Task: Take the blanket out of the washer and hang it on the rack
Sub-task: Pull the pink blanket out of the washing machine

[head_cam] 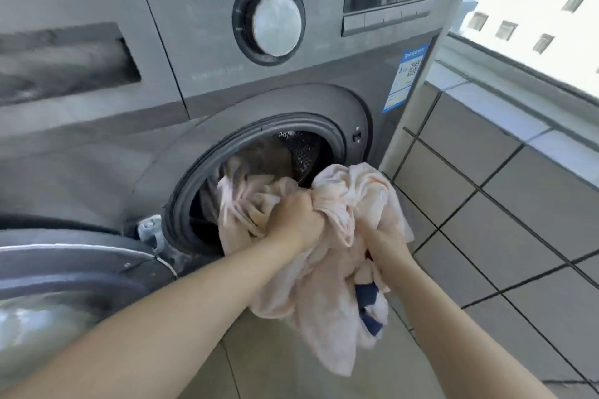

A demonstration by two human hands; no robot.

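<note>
Head view: left hand [299, 220] and right hand [385, 241] clench the blanket [311, 285], half out of the washer [259, 172]; its hanging tail may drag on the floor [486, 269].

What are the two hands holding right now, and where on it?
Both grip the pale pink blanket: left hand on a bunched fold by the washer opening, right hand on the bunch beside it.

Floor: you stand on a pale grey tiled floor [518, 236] with dark grout lines.
On it: the grey front-loading washer [194, 81] at your left, its base out of view.
</note>
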